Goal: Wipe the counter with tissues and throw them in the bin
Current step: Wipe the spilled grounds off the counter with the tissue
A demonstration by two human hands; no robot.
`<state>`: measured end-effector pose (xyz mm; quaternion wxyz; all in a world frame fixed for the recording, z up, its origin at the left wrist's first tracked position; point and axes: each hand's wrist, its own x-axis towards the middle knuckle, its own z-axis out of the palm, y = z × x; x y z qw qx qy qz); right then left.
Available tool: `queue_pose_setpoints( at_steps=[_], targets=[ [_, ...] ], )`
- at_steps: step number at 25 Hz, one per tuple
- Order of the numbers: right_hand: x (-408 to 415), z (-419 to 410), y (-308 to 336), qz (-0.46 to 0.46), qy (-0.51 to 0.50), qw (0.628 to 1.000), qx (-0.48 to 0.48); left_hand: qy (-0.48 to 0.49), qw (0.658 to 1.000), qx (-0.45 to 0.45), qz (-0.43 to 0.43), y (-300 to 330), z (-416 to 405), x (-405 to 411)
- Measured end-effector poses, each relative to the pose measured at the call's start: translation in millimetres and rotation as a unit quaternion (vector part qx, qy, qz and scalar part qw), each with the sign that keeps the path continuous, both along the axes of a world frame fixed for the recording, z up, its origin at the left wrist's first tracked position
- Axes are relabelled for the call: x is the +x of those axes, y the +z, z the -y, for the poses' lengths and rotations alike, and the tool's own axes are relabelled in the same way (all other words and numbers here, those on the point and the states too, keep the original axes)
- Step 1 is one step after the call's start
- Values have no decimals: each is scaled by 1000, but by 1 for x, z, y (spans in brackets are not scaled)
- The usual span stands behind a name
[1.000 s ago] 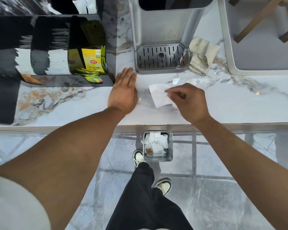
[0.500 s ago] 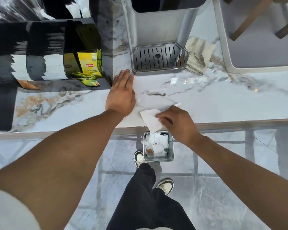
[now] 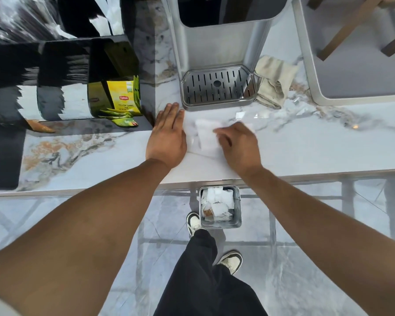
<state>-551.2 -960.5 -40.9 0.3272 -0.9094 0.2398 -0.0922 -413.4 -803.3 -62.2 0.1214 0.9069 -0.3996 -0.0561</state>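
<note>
A white tissue (image 3: 205, 137) lies flat on the marble counter (image 3: 317, 144), just in front of the dispenser's drip tray. My right hand (image 3: 238, 144) presses on its right side with bent fingers, blurred by motion. Beside the tissue, to its left, my left hand (image 3: 168, 137) rests flat on the counter with fingers extended and together, holding nothing. On the floor below the counter edge stands a small square metal bin (image 3: 237, 222) holding several crumpled white tissues.
A grey drinks dispenser with a slotted drip tray (image 3: 217, 87) stands at the back. A beige cloth (image 3: 274, 83) lies to its right. A black organiser holding yellow Lipton tea bags (image 3: 123, 99) sits on the left. My shoes are beside the bin.
My right hand slid the tissue back from the counter's front edge to the area near the drip tray. The left hand stayed flat in the same spot.
</note>
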Motion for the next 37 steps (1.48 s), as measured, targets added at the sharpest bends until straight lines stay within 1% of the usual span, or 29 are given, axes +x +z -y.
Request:
queue_pose_setpoints(
  at_steps=[3, 4, 5, 6, 7, 9, 10, 11, 12, 14, 17, 20, 21, 22, 23, 25, 26, 27, 28, 29, 31, 32, 33, 36, 37],
  targets=[
    [-53, -30, 9, -36, 154, 986, 54, -3, 1000, 2, 1, 1, -1, -2],
    [-60, -27, 10, -44, 174, 982, 59, -2, 1000, 1, 2, 1, 0, -2],
    [-56, -17, 9, -36, 159, 985, 53, -2, 1000, 1, 0, 0, 0, -1],
    [-43, -3, 8, -19, 114, 993, 33, 1, 1000, 3, -2, 0, 0, -1],
    [-24, 12, 8, -7, 54, 998, 12, 3, 1000, 4, -1, 0, -1, -1],
    [17, 35, 7, -8, -59, 998, -12, 2, 1000, 0, -1, 0, 1, -1],
    [32, 38, 4, -11, -93, 996, -11, 1, 1000, -3, -3, 0, 0, -1],
    [42, 33, 1, -11, -103, 995, -4, 1, 1000, -6, -4, -1, 0, -1],
    [45, 22, -2, -9, -84, 996, 3, 1, 1000, -11, -3, -1, -1, 0],
    [38, -1, -2, 5, 11, 1000, 8, 1, 1000, -16, -3, -1, -1, 0],
    [13, -11, 3, 30, 144, 989, 33, -5, 1000, -20, -1, 1, -1, -1],
    [-41, -13, 10, -24, 287, 953, 90, -3, 1000, -22, -5, 0, -2, -1],
    [-60, -10, 13, -50, 312, 942, 110, 0, 1000, -21, -4, 0, -1, -1],
    [-72, -2, 15, -55, 306, 943, 119, 3, 1000, -21, -1, -1, -1, -1],
    [-75, 9, 16, -33, 262, 957, 118, 4, 1000, -22, 1, -1, -1, 0],
    [-63, 43, 14, 30, 111, 992, 56, 3, 1000, -19, 0, -1, 0, 0],
    [-53, 61, 14, 40, 30, 999, 12, 2, 1000, -17, 1, 0, 0, 0],
    [-45, 75, 14, 27, -41, 999, -18, 1, 1000, -16, 1, 0, 0, -1],
    [-41, 82, 12, -2, -91, 995, -28, 0, 1000, -16, 1, 0, 0, -1],
    [-43, 81, 10, -30, -116, 992, -37, 0, 1000, -16, 0, -1, -1, 0],
    [-58, 55, 5, -36, -109, 990, -78, 1, 1000, -17, 1, -2, -1, 1],
    [-71, 36, 3, -19, -84, 992, -89, 2, 1000, -19, 1, -3, 0, 1],
    [-84, 15, 3, -3, -52, 995, -80, 4, 1000, -20, 2, -3, 0, 1],
    [-101, -22, 14, 9, 38, 998, 41, 5, 1000, -21, -2, 0, 0, -1],
    [-93, -21, 18, 21, 45, 997, 52, 6, 1000, -20, -3, 1, 0, -1]
  ],
)
